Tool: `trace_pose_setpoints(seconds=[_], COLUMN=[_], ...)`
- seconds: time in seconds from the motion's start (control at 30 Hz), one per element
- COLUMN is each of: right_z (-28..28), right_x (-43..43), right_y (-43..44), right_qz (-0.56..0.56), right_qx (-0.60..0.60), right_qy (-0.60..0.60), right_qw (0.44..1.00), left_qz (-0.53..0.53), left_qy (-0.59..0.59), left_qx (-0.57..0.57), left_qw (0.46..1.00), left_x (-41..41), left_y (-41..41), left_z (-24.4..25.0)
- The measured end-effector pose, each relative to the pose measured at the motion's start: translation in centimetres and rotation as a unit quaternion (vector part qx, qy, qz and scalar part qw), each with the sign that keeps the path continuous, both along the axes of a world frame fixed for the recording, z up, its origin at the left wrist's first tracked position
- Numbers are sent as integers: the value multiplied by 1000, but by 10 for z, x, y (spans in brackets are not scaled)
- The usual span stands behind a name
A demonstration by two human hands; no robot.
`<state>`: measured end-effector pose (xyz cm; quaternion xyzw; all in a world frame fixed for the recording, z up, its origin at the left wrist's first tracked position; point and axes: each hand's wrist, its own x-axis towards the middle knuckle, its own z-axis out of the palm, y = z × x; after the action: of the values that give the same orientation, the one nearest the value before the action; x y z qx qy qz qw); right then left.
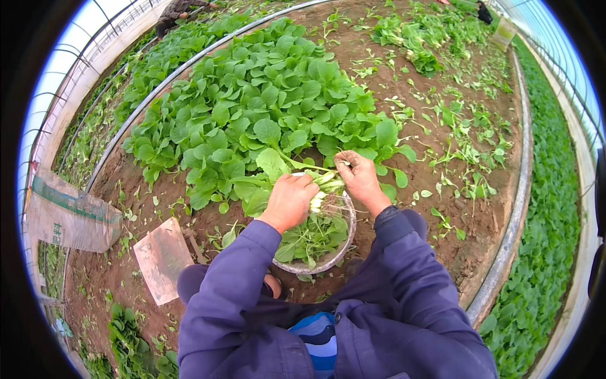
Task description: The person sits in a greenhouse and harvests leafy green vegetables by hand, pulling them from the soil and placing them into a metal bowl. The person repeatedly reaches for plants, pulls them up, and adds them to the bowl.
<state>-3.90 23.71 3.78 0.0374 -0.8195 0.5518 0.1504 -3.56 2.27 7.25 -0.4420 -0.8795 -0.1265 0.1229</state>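
My left hand [291, 201] is closed around a bunch of leafy greens [324, 184], whose pale stem bases and thin roots point right. Its broad leaves spread out to the left. The soil-marked fingers of my right hand [360, 177] pinch the end of a single green stem [307, 165], which runs left to a leaf above the bunch. Both hands are over a round basin [351, 227] standing on the soil between my legs. Loose leaves [315, 239] lie inside the basin. The bunch hides part of its far rim.
A dense bed of leafy plants [270, 94] grows just beyond the basin. To the left are a flat board [163, 260] and a printed sack [71, 215]. Grey pipes [516, 237] edge the strip. Cut greens [426, 47] lie far right; another person [177, 14] is far left.
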Motion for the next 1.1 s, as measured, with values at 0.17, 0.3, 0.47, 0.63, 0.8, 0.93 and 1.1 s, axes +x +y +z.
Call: trace_pose_setpoints(seconds=[0.17, 0.3, 0.47, 0.63, 0.8, 0.93, 1.1], right_z=[-15, -17, 6, 32, 47, 66, 77], right_x=[-18, 1, 23, 40, 38, 31, 28], right_y=[47, 20, -50, -75, -67, -59, -57], right_qz=[-177, -57, 65, 174, 234, 330, 371], right_qx=[127, 11, -151, -134, -216, -114, -53], right_qy=[-148, -7, 58, 60, -33, -57, -202], right_qw=[965, 998, 985, 974, 947, 935, 905], left_qz=[54, 107, 135, 66, 64, 53, 38], left_qy=[-24, -7, -100, -220, -184, -117, -143], left_qx=[77, 132, 242, 376, 329, 276, 183], left_qw=[995, 986, 956, 898, 924, 953, 972], left_x=[14, 23, 39, 48, 60, 67, 68], left_y=[-34, -54, -58, -71, -97, -96, -106], left_z=[1, -2, -7, 3, 11, 19, 20])
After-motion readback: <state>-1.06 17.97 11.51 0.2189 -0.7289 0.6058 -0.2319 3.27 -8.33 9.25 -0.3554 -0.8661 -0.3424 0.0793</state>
